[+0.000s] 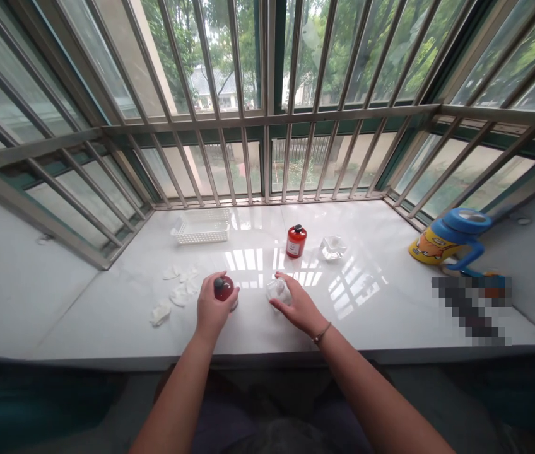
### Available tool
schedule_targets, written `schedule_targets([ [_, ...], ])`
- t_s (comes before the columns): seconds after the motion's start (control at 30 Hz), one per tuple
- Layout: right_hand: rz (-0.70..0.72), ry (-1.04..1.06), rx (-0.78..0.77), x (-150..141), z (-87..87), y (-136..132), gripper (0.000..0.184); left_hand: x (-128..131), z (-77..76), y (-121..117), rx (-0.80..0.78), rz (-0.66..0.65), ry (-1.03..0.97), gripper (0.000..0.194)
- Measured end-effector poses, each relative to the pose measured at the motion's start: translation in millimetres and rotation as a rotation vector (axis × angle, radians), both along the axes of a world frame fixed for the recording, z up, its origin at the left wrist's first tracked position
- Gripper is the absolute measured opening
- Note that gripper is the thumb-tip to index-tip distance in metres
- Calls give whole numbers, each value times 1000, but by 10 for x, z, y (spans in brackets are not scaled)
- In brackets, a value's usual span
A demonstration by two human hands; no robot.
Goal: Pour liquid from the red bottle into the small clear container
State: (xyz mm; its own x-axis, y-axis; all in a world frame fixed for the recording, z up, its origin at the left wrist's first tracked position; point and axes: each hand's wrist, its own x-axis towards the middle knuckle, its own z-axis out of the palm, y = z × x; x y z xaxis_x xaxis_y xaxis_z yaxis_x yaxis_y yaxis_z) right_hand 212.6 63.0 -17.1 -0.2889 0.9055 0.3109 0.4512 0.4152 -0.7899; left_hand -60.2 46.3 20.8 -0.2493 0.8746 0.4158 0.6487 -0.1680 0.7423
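Note:
My left hand (213,304) is wrapped round a red bottle with a black cap (224,288), which stands near the front of the white sill. To its right, my right hand (296,302) curls its thumb and fingers round a small clear glass piece (277,290), its details partly covered by the fingers. Farther back stands a second red bottle (296,242) with a black top and a pale label. Beside that one sits a clear glass cube-shaped holder (332,248).
A white perforated basket (202,234) lies at the back left. Crumpled white scraps (161,312) are scattered left of my left hand. At the right, a blue and yellow jug-like flask (452,236) leans over beside a blurred-out dark item (473,309). Metal window bars (267,157) edge the back.

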Motion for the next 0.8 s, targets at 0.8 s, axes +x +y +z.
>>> schedule_targets([
  [0.8,-373,-176,426,586,-253,-748,40,297,-148,155,52,-305,-288,33],
])
